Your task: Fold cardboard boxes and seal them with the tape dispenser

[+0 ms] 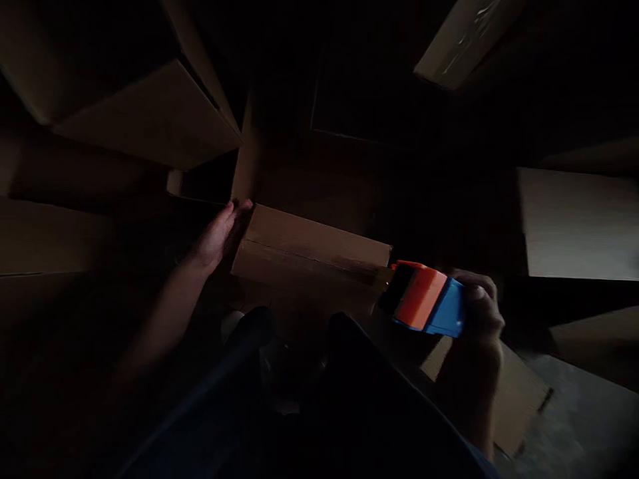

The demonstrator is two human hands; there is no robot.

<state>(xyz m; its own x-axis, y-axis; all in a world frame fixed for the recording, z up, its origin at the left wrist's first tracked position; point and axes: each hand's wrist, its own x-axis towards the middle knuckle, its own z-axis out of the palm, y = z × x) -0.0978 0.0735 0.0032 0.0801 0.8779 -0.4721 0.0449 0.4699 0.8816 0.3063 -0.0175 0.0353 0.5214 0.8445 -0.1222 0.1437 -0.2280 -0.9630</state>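
Observation:
The scene is very dark. A closed brown cardboard box (312, 256) lies in front of me, its top flaps meeting in a seam. My left hand (217, 234) rests flat against the box's left end, fingers together. My right hand (476, 306) grips an orange and blue tape dispenser (424, 298), whose front end touches the box's right edge at the seam. My dark trouser legs fill the bottom middle of the view.
Several other cardboard boxes surround me: a large one at upper left (150, 113), one at the right (579, 223), a flap at upper right (462, 40), flat cardboard under my right arm (522, 392). Grey floor (584, 426) shows at lower right.

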